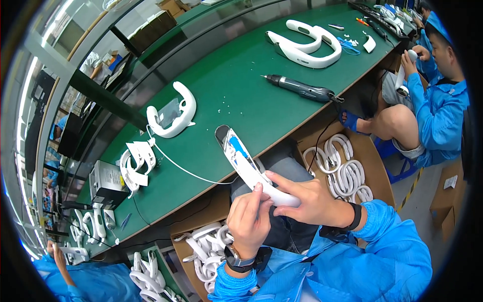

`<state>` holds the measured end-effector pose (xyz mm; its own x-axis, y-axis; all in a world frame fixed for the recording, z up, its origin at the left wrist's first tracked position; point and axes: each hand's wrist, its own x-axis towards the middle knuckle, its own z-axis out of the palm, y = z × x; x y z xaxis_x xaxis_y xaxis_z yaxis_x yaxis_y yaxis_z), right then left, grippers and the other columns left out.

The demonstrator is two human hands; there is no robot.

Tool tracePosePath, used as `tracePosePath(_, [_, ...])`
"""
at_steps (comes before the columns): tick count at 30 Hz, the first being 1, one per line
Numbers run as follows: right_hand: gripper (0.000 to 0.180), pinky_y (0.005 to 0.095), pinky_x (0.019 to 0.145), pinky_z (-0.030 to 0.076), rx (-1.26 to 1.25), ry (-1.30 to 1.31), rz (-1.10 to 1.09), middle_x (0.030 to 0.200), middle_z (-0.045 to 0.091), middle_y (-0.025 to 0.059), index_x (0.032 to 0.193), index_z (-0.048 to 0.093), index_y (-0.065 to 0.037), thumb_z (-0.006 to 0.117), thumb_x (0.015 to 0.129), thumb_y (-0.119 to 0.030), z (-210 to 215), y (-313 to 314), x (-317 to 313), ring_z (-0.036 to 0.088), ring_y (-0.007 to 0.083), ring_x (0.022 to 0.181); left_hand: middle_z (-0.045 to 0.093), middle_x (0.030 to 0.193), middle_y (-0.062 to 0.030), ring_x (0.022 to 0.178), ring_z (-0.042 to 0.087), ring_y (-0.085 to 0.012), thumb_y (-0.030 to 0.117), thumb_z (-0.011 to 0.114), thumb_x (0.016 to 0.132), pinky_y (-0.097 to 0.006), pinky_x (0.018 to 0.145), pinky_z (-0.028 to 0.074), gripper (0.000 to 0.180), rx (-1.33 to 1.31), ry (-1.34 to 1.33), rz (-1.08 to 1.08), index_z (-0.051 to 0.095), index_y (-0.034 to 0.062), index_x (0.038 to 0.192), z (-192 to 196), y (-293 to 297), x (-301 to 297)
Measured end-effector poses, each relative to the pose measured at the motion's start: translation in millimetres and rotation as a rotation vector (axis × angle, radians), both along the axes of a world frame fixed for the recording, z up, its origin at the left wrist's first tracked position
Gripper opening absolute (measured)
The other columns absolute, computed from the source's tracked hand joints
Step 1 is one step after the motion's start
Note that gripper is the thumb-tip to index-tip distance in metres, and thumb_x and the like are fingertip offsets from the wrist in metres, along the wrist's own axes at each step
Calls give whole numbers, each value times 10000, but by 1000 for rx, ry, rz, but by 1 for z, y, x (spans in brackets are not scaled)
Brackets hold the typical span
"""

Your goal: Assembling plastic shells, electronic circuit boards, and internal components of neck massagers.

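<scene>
A white curved neckband device (266, 189), apparently part of a neck fan, is in both my hands above my lap, near the green bench edge. Its far end is opened up and shows a blue part and wires inside, with a dark grey tip. My left hand (247, 215) pinches its near end from the left with bent fingers. From the right, my right hand (314, 199) grips the same end, thumb below and fingers above. What lies between my left fingertips is too small to make out.
On the green bench (221, 85) lie an electric screwdriver (302, 89), white neckbands (307, 48) and another neckband (173, 121) beside a white cable. Boxes of white neckbands (347, 168) stand beside my legs. A co-worker (432, 100) sits at right, another person (85, 277) at lower left.
</scene>
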<state>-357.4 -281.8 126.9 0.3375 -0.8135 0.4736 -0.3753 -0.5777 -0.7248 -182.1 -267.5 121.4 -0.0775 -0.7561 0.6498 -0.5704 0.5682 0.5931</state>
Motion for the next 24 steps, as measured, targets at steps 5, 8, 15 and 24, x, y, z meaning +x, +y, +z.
tracePosePath(5, [901, 358, 590, 554, 31, 46, 46, 1091, 690, 158, 1455, 424, -110, 819, 649, -184, 7, 8, -3, 693, 305, 745, 671, 800, -91, 724, 649, -253, -97, 746, 671, -327, 652, 519, 472, -10, -49, -27, 669, -3, 1127, 7, 7, 5])
tracePosePath(8, [894, 348, 590, 558, -19, -4, 57, 1082, 697, 132, 1451, 431, -113, 819, 648, -181, 15, 7, -6, 695, 298, 754, 667, 775, -83, 687, 647, -233, -113, 751, 628, -303, 612, 520, 430, -128, -86, -59, 710, 16, 1036, 11, 8, 4])
tracePosePath(15, [855, 330, 564, 552, -17, -47, 115, 1046, 710, 100, 1439, 453, -124, 814, 667, -199, 22, 12, -5, 699, 254, 729, 666, 777, -72, 691, 644, -222, -126, 737, 616, -296, 612, 520, 430, -133, -101, -43, 716, 21, 1019, 21, 16, 6])
tracePosePath(24, [746, 319, 520, 530, -6, -106, 147, 917, 720, 81, 1422, 483, -140, 775, 740, -223, 14, 10, -4, 682, 237, 656, 678, 775, -82, 690, 650, -229, -145, 722, 594, -298, 615, 520, 429, -112, -59, 27, 715, 12, 994, 18, 20, 1])
